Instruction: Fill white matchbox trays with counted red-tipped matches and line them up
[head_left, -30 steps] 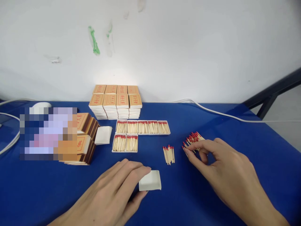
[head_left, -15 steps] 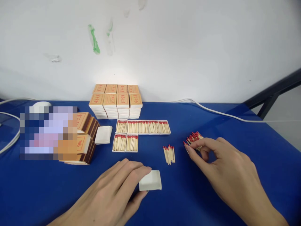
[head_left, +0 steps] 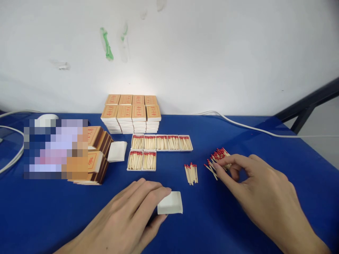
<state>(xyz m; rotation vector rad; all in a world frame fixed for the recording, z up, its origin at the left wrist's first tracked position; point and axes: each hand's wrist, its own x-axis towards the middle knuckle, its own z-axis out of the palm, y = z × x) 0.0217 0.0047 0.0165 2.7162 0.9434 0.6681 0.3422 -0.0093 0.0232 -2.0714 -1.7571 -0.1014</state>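
Observation:
My left hand (head_left: pixel 132 211) rests on the blue table and holds a white matchbox tray (head_left: pixel 171 203) between fingers and thumb at its left edge. My right hand (head_left: pixel 254 187) reaches into a loose pile of red-tipped matches (head_left: pixel 218 157), its forefinger and thumb pinching at the matches on the pile's near side. A small bundle of matches (head_left: pixel 191 173) lies on the cloth between the two hands.
Several white trays filled with matches (head_left: pixel 161 143) lie in two rows behind. Stacked closed matchboxes (head_left: pixel 131 113) stand by the wall. Tilted box sleeves (head_left: pixel 96 151) and an empty white tray (head_left: pixel 118 151) sit left. A white cable (head_left: pixel 238 125) runs along the back.
My right hand's fingers have shifted slightly within the match pile and a few matches have spread out toward the left. The left hand and its tray have stayed put.

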